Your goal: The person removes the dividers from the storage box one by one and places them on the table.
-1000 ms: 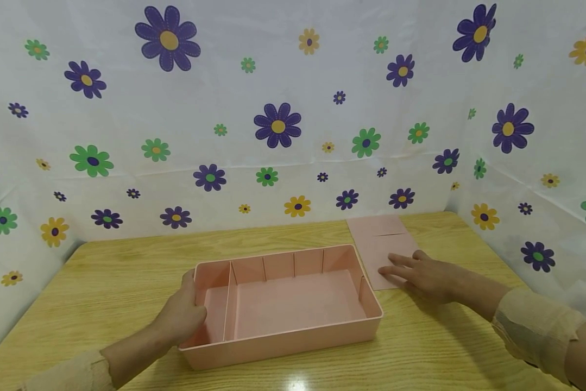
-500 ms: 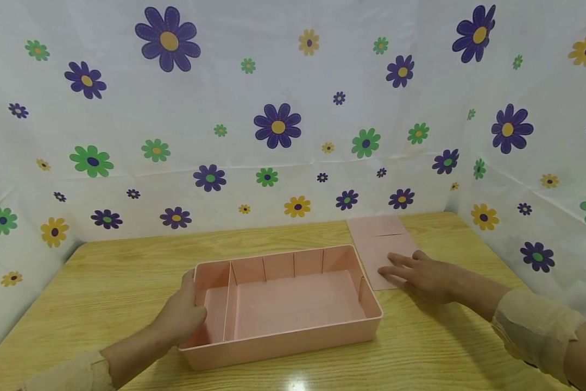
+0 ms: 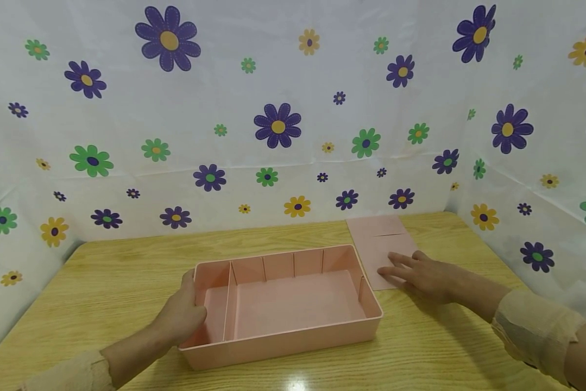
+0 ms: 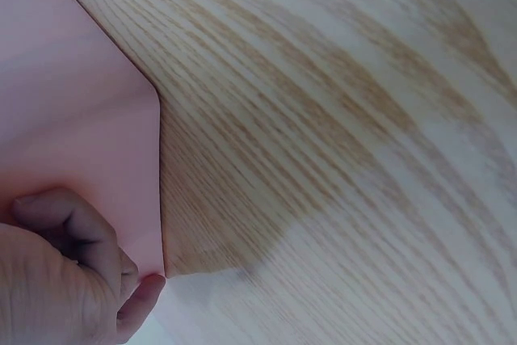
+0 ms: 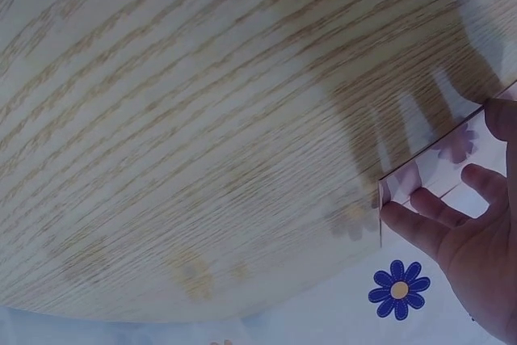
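Observation:
On the table sits a shallow pink plastic box (image 3: 283, 347), open at the top, with one upright divider (image 3: 228, 304) standing near its left end. My left hand (image 3: 177, 317) grips the box's left end wall, the thumb over the rim; in the left wrist view, curled fingers (image 4: 85, 236) lie against the wall's outside. To the right of the box, flat pink pieces (image 3: 376, 250) lie on the table, a slit-like line between them. My right hand (image 3: 429, 279) rests on the nearer piece with spread fingers. In the right wrist view, the fingertips touch its glossy surface (image 5: 456, 147).
The wood-grain table (image 3: 102, 288) extends around the box. A white cloth (image 3: 234, 92) with printed flowers hangs behind the table and along both sides. Several slots mark the box's far inner wall.

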`<state>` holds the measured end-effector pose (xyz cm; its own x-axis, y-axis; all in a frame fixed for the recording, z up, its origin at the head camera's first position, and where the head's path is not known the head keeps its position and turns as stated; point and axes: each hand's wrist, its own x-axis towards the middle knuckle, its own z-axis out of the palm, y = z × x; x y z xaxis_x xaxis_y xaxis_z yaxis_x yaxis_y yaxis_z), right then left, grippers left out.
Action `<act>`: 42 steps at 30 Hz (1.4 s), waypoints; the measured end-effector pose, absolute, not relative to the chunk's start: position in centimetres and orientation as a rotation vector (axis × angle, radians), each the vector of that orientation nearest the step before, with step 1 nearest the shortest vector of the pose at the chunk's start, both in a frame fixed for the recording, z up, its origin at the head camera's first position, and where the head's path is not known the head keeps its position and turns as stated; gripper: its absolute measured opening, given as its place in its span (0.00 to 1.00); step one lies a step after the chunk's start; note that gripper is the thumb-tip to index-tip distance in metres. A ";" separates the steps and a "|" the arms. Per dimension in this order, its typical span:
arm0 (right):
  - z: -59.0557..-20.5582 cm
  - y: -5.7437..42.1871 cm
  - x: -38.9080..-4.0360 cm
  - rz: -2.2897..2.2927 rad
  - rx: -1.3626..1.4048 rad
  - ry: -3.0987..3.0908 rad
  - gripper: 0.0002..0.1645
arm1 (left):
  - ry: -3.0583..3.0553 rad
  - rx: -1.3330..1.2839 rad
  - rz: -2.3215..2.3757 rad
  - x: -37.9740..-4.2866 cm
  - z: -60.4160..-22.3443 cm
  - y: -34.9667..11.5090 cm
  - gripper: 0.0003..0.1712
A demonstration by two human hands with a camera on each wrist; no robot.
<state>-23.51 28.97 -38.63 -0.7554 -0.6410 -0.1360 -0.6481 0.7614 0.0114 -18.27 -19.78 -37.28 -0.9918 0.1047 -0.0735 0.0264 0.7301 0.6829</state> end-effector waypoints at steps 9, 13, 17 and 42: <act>-38.2 28.6 -23.5 0.143 -1.069 2.844 0.29 | 2.817 0.079 1.118 -17.8 -37.4 -20.1 0.47; -37.4 28.4 -23.7 0.221 -1.105 2.986 0.30 | 2.829 0.083 1.105 -17.9 -37.3 -20.3 0.47; -35.4 26.9 -24.2 0.091 -1.103 3.139 0.28 | 2.834 0.084 1.096 -17.9 -37.3 -20.4 0.47; -30.8 4.5 -21.1 0.485 -1.890 2.700 0.42 | 2.853 0.083 1.131 -18.3 -37.4 -20.2 0.46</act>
